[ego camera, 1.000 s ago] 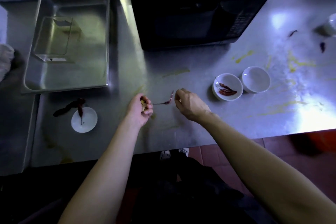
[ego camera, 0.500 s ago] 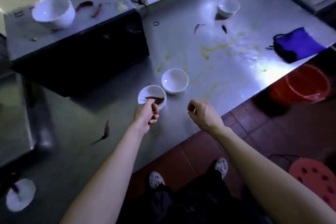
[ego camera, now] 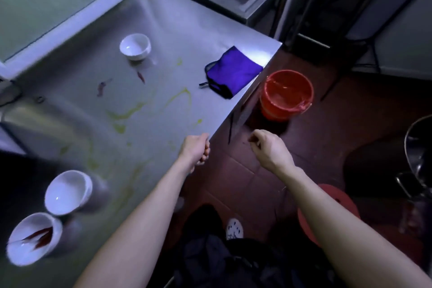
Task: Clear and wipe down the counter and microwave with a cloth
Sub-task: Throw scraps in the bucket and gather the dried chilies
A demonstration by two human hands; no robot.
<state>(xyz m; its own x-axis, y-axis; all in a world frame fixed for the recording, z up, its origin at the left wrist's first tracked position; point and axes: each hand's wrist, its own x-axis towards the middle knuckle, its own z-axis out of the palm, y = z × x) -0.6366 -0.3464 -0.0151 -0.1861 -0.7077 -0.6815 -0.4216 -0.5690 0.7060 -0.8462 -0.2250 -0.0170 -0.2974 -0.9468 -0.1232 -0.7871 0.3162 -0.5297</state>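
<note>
Left hand [ego camera: 196, 150] curls at the counter [ego camera: 175, 35] edge. Right hand [ego camera: 268, 148] curls over the floor beside it. Both have their fingers drawn in, but it's too blurred to tell whether they pinch scraps. The bucket [ego camera: 287, 93] stands just below the counter's corner, probably for waste. The cloth [ego camera: 233, 70] lies untouched near that corner, with smears [ego camera: 182, 96] and a chilli [ego camera: 141, 76] on the open steel left of it.

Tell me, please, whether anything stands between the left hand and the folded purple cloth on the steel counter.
Nothing visible does: between the left hand and the folded purple cloth lies only the smeared steel counter.
</note>
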